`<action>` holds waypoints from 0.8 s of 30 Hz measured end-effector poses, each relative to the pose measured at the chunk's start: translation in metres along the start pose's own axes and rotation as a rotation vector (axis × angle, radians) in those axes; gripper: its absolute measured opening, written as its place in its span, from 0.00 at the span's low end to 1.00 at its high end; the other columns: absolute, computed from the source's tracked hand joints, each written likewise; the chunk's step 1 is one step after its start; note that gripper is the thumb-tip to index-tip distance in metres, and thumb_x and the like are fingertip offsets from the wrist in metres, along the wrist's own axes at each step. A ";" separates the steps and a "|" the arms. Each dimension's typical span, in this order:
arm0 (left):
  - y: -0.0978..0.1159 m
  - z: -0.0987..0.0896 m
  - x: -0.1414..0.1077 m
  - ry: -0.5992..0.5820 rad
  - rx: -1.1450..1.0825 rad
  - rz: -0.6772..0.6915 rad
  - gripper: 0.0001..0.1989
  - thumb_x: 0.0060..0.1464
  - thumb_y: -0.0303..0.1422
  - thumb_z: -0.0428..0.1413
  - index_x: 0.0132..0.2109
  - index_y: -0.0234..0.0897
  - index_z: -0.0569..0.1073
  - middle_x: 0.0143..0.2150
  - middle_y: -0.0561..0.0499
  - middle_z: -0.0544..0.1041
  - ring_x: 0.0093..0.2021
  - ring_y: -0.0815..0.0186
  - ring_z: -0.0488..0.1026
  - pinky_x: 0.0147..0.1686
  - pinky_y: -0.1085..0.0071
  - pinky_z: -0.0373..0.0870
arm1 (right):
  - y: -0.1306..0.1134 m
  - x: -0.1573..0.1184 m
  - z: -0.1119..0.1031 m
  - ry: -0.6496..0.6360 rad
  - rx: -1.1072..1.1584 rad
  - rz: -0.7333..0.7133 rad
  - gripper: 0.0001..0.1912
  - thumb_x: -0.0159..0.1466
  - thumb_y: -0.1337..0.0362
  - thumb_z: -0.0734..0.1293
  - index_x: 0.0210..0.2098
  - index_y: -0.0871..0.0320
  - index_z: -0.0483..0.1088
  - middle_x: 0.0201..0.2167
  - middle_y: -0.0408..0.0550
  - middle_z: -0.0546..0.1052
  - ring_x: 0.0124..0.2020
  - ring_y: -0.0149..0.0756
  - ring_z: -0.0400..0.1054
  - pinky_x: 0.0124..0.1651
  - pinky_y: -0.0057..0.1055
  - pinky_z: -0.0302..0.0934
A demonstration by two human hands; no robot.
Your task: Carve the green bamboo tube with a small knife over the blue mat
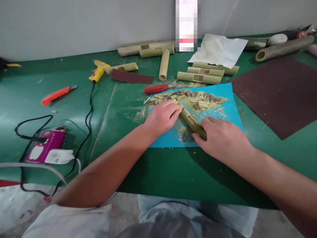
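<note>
A short green bamboo tube [186, 116] with a rectangular slot cut in its side lies slantwise over the blue sheet [223, 124]. My right hand [220, 134] is closed round its near end, thumb below and fingers on top. At the far end, the fingers of my left hand [164, 114] are bent and pressed against the tube's tip; whether they pinch anything more is hidden. Bamboo chips and shavings [195, 97] are heaped just beyond both hands. A red-handled chisel-like tool [157, 88] rests behind the heap, its tip among the shavings.
Slotted bamboo tubes [199, 77] lie at the back, near a white paper [218, 49]. Brown sandpaper [279, 96] covers the right side. On the left are a yellow glue gun [100, 71], an orange utility knife [56, 95] and a purple power strip [46, 145] with cords.
</note>
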State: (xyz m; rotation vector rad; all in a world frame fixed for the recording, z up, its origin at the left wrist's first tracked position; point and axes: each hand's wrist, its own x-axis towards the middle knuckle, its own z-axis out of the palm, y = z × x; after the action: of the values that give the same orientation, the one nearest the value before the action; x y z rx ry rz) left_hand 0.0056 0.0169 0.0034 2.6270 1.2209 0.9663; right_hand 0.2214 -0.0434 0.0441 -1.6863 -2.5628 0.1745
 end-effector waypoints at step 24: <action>0.027 0.003 -0.009 -0.129 0.085 0.162 0.19 0.72 0.34 0.43 0.41 0.34 0.77 0.30 0.49 0.75 0.31 0.67 0.72 0.31 0.71 0.68 | -0.010 -0.002 -0.004 -0.085 -0.129 -0.049 0.15 0.70 0.63 0.60 0.34 0.63 0.75 0.31 0.58 0.76 0.30 0.41 0.69 0.27 0.33 0.47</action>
State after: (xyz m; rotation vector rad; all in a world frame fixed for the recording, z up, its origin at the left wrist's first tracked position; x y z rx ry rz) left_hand 0.0209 -0.0072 0.0051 2.8409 1.0573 0.7679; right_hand 0.2134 -0.0488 0.0491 -1.6915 -2.7294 0.0808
